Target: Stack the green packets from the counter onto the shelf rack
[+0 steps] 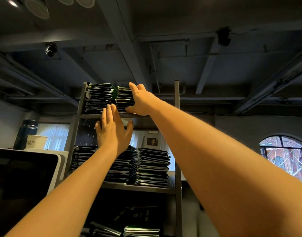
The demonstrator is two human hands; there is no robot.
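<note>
The right hand [143, 100] lies spread against the right stack of green packets [124, 98] on the shelf rack's [176, 103] top shelf, thumb at its foot, gripping nothing. The left hand [112, 132], fingers straight, touches the left stack's [99, 98] lower edge. Press both stacks back evenly, squaring their edges, so none slips.

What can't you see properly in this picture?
All in the head view:
- The right hand shows only its back, so I cannot tell whether it grips or just presses the top-shelf right stack.
- The left hand and its arm cover part of the middle-shelf packets.
- The bottom packets are cut off by the lower edge.
- The paper cup has print too small to read.
- The counter is out of view.
</note>
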